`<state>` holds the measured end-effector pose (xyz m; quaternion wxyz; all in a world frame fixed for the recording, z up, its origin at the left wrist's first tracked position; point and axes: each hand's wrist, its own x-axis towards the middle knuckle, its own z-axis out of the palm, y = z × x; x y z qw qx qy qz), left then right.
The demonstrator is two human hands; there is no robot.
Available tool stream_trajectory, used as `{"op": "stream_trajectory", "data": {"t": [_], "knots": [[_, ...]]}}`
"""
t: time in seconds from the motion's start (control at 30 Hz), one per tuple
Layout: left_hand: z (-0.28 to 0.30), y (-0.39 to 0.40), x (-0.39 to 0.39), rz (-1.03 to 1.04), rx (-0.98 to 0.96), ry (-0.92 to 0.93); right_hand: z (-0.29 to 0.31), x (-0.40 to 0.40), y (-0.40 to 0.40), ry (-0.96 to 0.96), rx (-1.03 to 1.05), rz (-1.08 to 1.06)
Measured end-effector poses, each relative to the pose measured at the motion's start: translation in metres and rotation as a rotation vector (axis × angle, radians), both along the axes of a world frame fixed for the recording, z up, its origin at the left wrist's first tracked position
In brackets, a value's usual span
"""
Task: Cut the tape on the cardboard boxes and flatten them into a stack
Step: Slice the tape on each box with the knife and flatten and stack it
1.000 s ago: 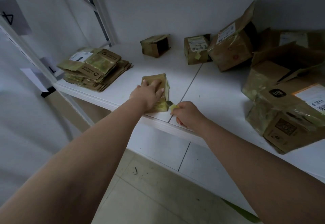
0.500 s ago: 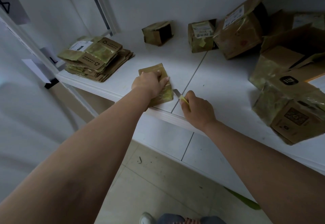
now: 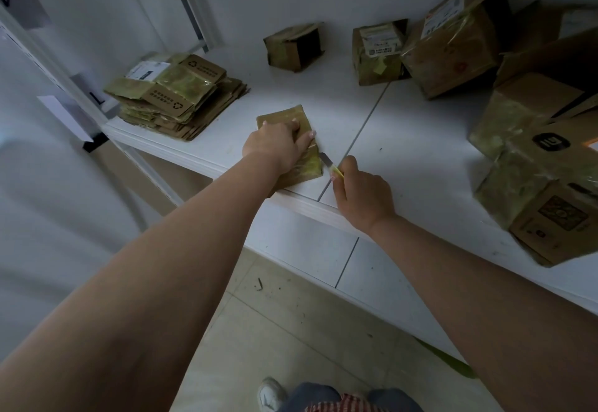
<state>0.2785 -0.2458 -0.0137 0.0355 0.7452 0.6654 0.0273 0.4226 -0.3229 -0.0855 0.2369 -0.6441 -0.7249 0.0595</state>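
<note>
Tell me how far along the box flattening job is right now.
Done: a stack of flattened boxes lies at the left. In hand: the left hand presses a small box flat while the right hand holds the cutter beside it. Left: unflattened boxes at the right.

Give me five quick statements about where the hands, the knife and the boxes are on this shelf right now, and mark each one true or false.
1. The left hand presses down on the small taped box near the shelf's front edge. True.
2. The right hand is empty. False: it grips a yellow-handled knife.
3. The knife's blade points toward the box's right side. True.
4. The stack of flattened boxes lies to the right of the hands. False: it lies to the left, near the shelf post.
5. Every box on the white shelf is already flattened. False: several unflattened boxes stand at the back and right.
</note>
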Motion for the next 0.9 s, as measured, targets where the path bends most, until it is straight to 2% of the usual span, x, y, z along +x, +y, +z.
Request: {"op": "stream_trajectory", "data": {"t": [0.4, 0.9], "knots": [[0.000, 0.003, -0.003, -0.033, 0.024, 0.046, -0.002, -0.001, 0.005, -0.005, 0.020, 0.012], [0.010, 0.004, -0.001, -0.039, -0.017, 0.031, 0.006, 0.005, 0.007, -0.217, -0.111, 0.072]]}}
